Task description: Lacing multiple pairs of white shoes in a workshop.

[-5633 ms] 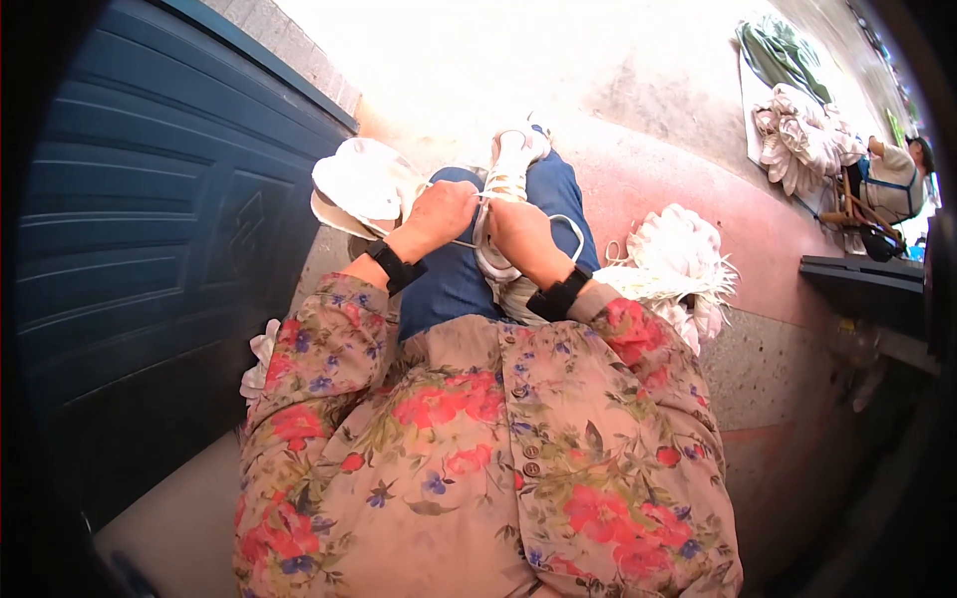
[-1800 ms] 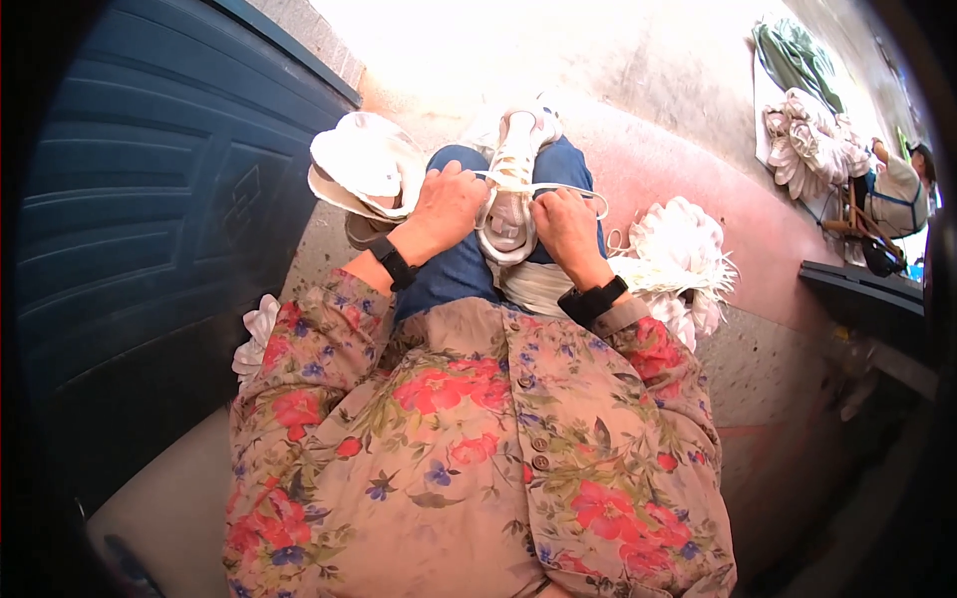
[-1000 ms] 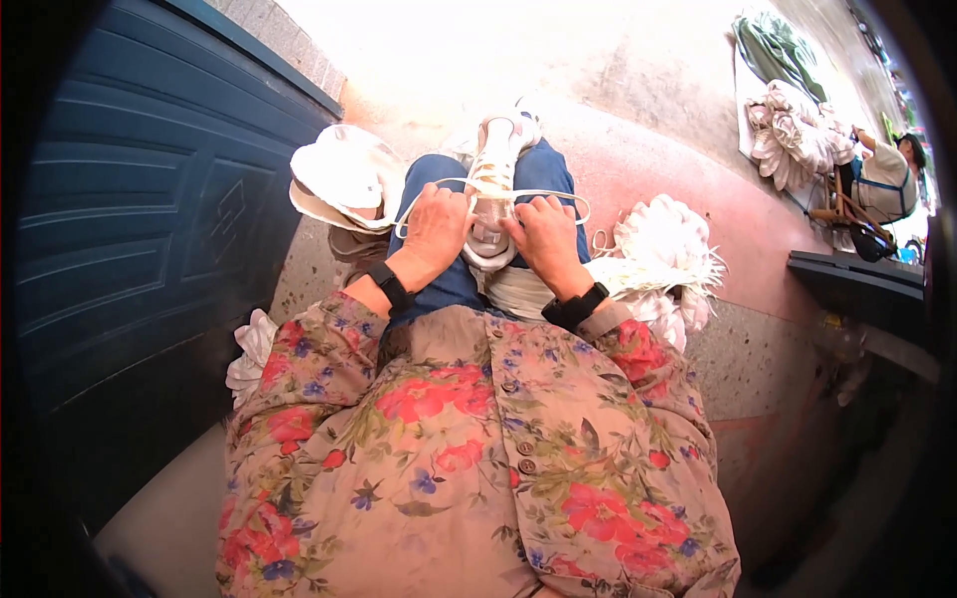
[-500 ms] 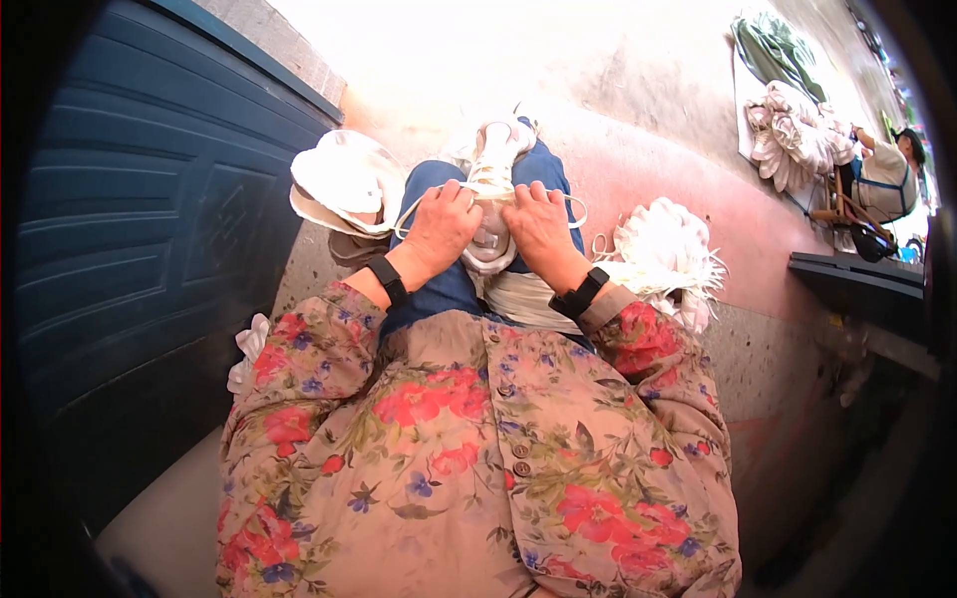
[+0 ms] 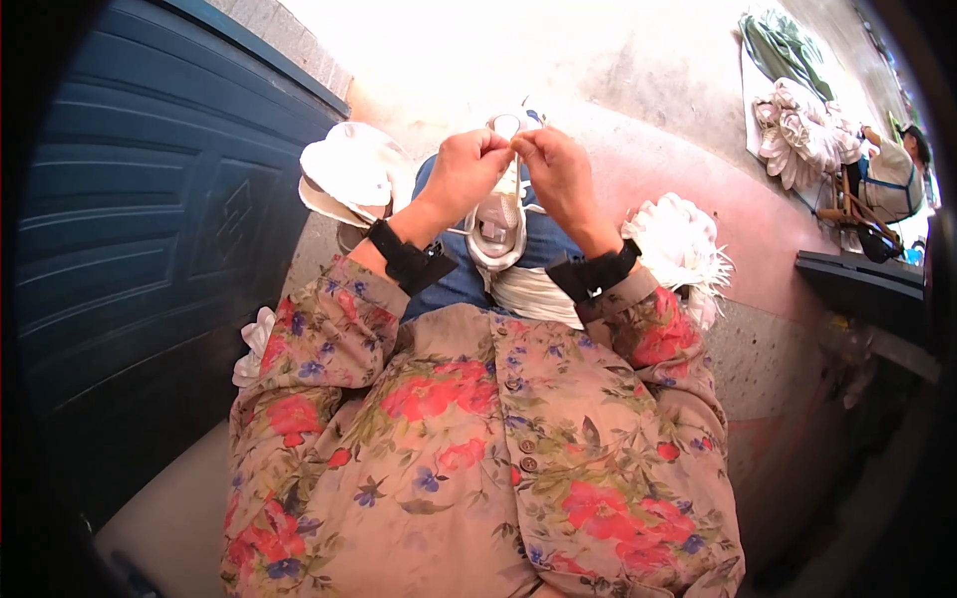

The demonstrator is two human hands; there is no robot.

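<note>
Left hand and right hand pinch closed, apparently on lace; slack fingers could drop it on the shoe below.

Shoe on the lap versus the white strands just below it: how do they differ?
The shoe is a shaped piece with an open collar; the strands form a bundle. The shoe points away from the jacket; the strands run roughly crosswise, closer to it. Both look whitish.
</note>
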